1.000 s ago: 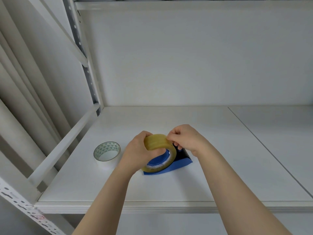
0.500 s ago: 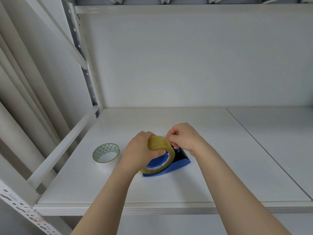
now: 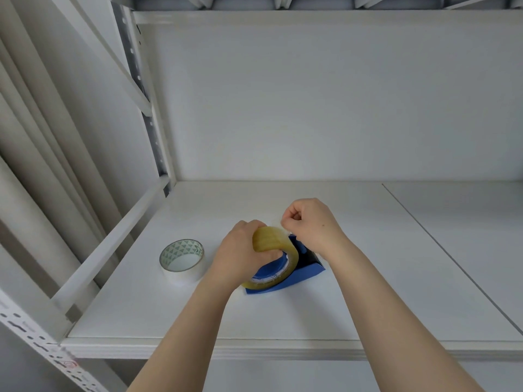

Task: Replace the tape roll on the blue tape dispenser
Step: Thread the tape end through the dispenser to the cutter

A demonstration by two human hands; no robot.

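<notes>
A yellowish clear tape roll (image 3: 271, 240) sits on the hub of the blue tape dispenser (image 3: 307, 271), which rests on the white shelf (image 3: 283, 312). My left hand (image 3: 240, 256) grips the roll from the left, with the thumb inside near the blue hub. My right hand (image 3: 311, 224) is above the dispenser's black cutter end, fingertips pinched at the roll's top edge; the tape end itself is too faint to make out. A second roll with a green-patterned core (image 3: 182, 258) lies flat to the left.
The shelf's back wall is close behind. A white diagonal rail (image 3: 113, 244) and perforated metal upright (image 3: 133, 52) border the left side. A seam (image 3: 441, 250) splits the shelf board on the right. The front edge (image 3: 283, 349) runs below my forearms.
My right hand has lifted up and slightly right, away from the roll's top, still pinched. The left hand keeps its grip on the roll on the dispenser.
</notes>
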